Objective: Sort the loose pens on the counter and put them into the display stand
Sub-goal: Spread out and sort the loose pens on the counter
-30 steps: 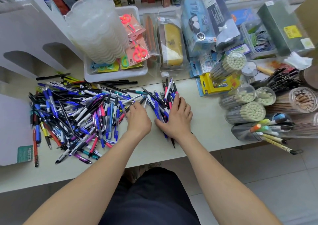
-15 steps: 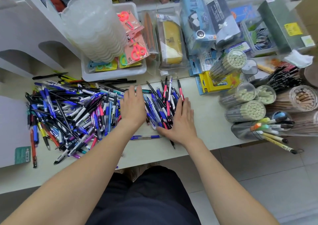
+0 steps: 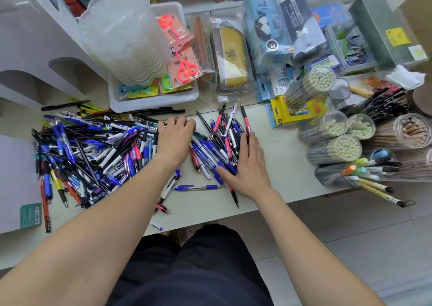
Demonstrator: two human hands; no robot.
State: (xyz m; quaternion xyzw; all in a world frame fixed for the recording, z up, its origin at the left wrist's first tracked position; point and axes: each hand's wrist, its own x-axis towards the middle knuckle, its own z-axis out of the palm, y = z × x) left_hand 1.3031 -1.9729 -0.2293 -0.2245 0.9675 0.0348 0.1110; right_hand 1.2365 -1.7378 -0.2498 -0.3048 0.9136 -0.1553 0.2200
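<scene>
Both hands have slid farther apart on the pale worktop [image 3: 282, 165]. At left sprawls the big heap of blue, black and pink plastic pens [image 3: 93, 151]; the left hand [image 3: 174, 139] lies palm-down on its right edge, fingers relaxed. A smaller pen bunch [image 3: 224, 139] lies against the flat, straight-fingered right hand [image 3: 247, 170]

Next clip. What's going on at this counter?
A person is sorting loose pens on a white counter. The left hand rests on the right edge of the big pile; the right hand, fingers straight, presses flat against a smaller bunch set between the two hands. Neither hand grips a pen. A few strays, such as one blue pen, lie nearer the front edge.
</scene>
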